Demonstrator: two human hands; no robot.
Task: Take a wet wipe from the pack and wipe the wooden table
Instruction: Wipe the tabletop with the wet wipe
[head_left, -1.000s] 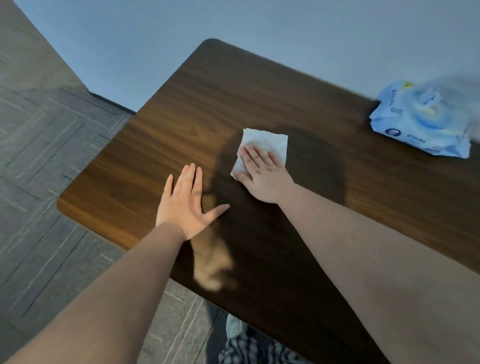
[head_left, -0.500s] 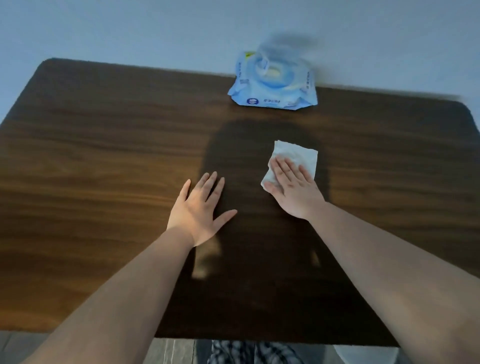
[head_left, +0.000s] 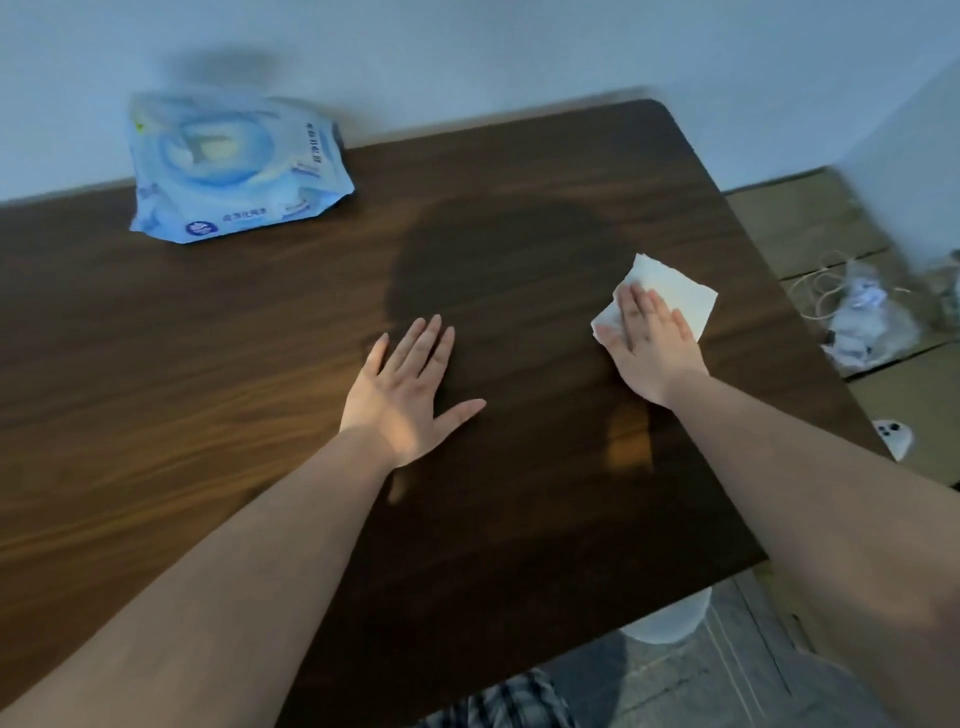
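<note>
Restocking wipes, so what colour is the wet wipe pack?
Light blue with white, seen in the head view: the wet wipe pack lies at the table's far edge.

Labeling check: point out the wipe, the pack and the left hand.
wipe (head_left: 680, 296), head view, bare far corner past the fingers.
pack (head_left: 228, 166), head view, middle of its top face.
left hand (head_left: 402, 395), head view, back of the hand.

A white wet wipe (head_left: 670, 297) lies flat, folded, near the right edge of the dark wooden table (head_left: 260, 364). The blue pack (head_left: 228, 166) rests far left against the wall.
</note>
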